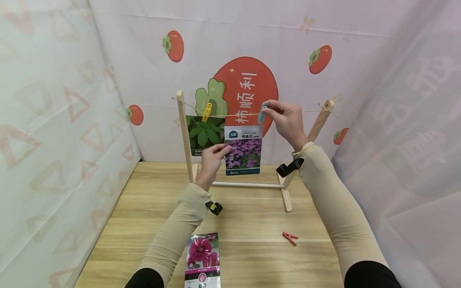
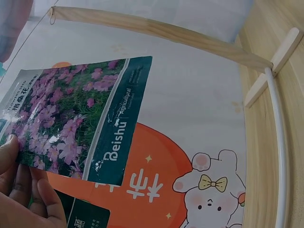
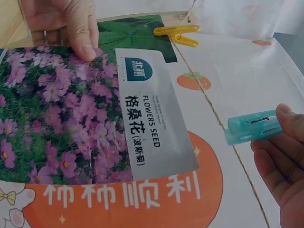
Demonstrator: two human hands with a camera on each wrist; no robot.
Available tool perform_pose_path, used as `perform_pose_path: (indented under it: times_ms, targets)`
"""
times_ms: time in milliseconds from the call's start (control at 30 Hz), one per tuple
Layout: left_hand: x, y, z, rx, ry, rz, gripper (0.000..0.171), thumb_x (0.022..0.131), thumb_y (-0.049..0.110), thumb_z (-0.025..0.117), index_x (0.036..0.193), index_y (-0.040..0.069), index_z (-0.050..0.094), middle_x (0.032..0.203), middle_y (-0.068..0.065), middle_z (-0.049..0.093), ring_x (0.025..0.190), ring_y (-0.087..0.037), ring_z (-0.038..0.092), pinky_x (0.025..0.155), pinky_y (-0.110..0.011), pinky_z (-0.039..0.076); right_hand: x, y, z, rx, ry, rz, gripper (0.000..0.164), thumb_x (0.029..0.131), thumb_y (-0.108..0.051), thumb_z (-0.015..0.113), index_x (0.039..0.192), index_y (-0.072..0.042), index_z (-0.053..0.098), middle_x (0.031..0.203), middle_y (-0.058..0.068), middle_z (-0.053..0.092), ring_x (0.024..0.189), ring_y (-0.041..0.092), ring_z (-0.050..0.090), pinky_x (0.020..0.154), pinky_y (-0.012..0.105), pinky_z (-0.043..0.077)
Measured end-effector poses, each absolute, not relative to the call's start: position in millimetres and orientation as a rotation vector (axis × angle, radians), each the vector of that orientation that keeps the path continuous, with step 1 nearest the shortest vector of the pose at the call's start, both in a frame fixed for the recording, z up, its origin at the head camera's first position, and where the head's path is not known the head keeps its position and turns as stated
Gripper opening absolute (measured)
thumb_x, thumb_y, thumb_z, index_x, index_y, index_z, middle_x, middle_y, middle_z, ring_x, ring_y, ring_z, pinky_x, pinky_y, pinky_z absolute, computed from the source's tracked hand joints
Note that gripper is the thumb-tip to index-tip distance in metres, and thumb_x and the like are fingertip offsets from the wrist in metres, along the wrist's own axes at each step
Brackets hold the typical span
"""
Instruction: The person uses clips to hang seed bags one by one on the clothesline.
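My left hand (image 1: 211, 162) pinches the left edge of a seed packet (image 1: 243, 154) with pink-purple flowers, holding it upright just below a thin string (image 1: 234, 115). In the right wrist view the packet's top edge (image 3: 192, 152) stands apart from the string. Thumb and fingers of my right hand (image 1: 288, 120) pinch a light blue clothespin (image 3: 251, 127) at the string. A yellow clothespin (image 1: 207, 112) sits on the string to the left, with a green-leaf seed packet (image 1: 205, 134) hanging from it, partly covered by my left hand and the flower packet.
The string runs between two wooden posts (image 1: 185, 136) joined low down by a white rod (image 1: 248, 184). On the wooden table (image 1: 245, 224) lie a magenta-flower seed packet (image 1: 202, 256) at the front and a red clothespin (image 1: 290, 238) at right. Printed curtains surround the table.
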State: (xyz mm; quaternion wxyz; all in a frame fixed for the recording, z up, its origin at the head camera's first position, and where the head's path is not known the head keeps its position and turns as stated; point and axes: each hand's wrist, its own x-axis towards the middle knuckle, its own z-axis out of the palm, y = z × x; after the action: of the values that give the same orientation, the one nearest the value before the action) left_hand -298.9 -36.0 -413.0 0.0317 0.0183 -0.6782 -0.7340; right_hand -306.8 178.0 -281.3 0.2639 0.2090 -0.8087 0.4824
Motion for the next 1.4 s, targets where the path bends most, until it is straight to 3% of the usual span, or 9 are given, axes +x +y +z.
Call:
perform_pose_path:
  times_ms: [233, 400, 600, 900, 1233, 1400]
  targets:
    - [-301.0, -31.9, -411.0, 0.054, -2.079, -2.256, 0.022, 0.088, 0.019, 0.073, 0.104, 0.005, 0.074, 0.091, 0.002, 0.072, 0.082, -0.006, 0.06, 0.084, -0.036, 0.05, -313.1, 167.8, -269.7, 0.6, -2.167, 1.35, 0.02, 0.091, -0.01, 0.068, 0.105, 0.003, 0.073, 0.094, 0.023, 0.071, 0.07, 0.004, 0.057, 0.068, 0.014, 0.047]
    - [-303.0, -29.0, -411.2, 0.037, -2.065, -2.256, 0.02, 0.088, 0.018, 0.072, 0.104, 0.004, 0.074, 0.089, 0.004, 0.073, 0.082, -0.006, 0.061, 0.075, -0.026, 0.049, -321.8, 159.3, -258.4, 0.602, -2.201, 1.325, 0.019, 0.092, -0.013, 0.068, 0.103, 0.001, 0.074, 0.096, 0.02, 0.072, 0.071, 0.009, 0.054, 0.066, 0.017, 0.043]
    - [-304.5, -28.4, -410.5, 0.032, -2.043, -2.265, 0.02, 0.088, 0.018, 0.072, 0.103, 0.004, 0.074, 0.087, 0.006, 0.072, 0.082, -0.006, 0.06, 0.078, -0.031, 0.049, -329.2, 153.5, -255.5, 0.609, -2.219, 1.332, 0.018, 0.091, -0.01, 0.068, 0.102, 0.002, 0.074, 0.096, 0.021, 0.073, 0.072, 0.005, 0.059, 0.067, 0.016, 0.045]
    - [-305.7, -27.2, -404.3, 0.058, -2.051, -2.277, 0.022, 0.089, 0.019, 0.072, 0.106, 0.005, 0.074, 0.095, -0.001, 0.073, 0.085, -0.007, 0.06, 0.073, -0.022, 0.048, -335.8, 146.3, -266.4, 0.641, -2.26, 1.325, 0.018, 0.09, -0.009, 0.069, 0.102, 0.004, 0.074, 0.097, 0.023, 0.074, 0.075, -0.001, 0.064, 0.069, 0.014, 0.049]
    - [-307.6, -25.8, -400.5, 0.039, -2.009, -2.287, 0.02, 0.089, 0.019, 0.072, 0.103, 0.005, 0.074, 0.085, 0.009, 0.07, 0.081, -0.007, 0.059, 0.071, -0.022, 0.047, -334.7, 144.6, -270.9, 0.592, -2.34, 1.277, 0.019, 0.091, -0.011, 0.068, 0.103, 0.003, 0.074, 0.101, 0.02, 0.074, 0.08, 0.011, 0.07, 0.067, 0.013, 0.049]
    - [-308.1, -25.6, -398.8, 0.03, -1.988, -2.302, 0.02, 0.089, 0.017, 0.071, 0.104, 0.004, 0.074, 0.085, 0.009, 0.07, 0.082, -0.006, 0.06, 0.071, -0.022, 0.047, -333.3, 145.4, -272.7, 0.6, -2.403, 1.223, 0.021, 0.091, -0.011, 0.068, 0.107, 0.002, 0.073, 0.101, 0.019, 0.074, 0.086, 0.025, 0.071, 0.069, 0.015, 0.051]
